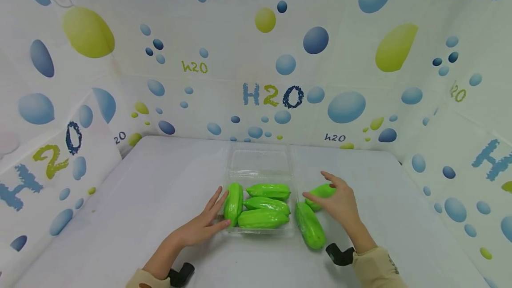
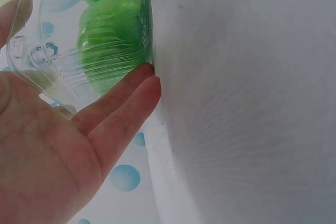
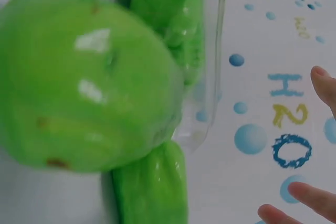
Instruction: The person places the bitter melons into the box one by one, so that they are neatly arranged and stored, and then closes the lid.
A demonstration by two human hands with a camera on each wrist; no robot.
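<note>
A clear plastic clamshell box [image 1: 262, 231] with its lid [image 1: 260, 161] folded back holds several glossy green gourd-like vegetables [image 1: 264, 219]. One vegetable [image 1: 234, 203] stands lengthwise at the box's left, and the others lie crosswise. My left hand [image 1: 202, 226] rests against the box's left side with fingers extended, as the left wrist view also shows. To the right of the box lie two more green vegetables, a nearer one [image 1: 310, 228] and a farther one [image 1: 320, 195]. Over the farther one hovers my right hand [image 1: 342, 201], thumb and fingers spread and holding nothing.
The white tabletop [image 1: 160, 177] surrounds the box. Behind it and at both sides hangs a white cloth [image 1: 240, 48] with blue and green dots and H2O lettering. A black wrist mount [image 1: 340, 254] sits near each sleeve.
</note>
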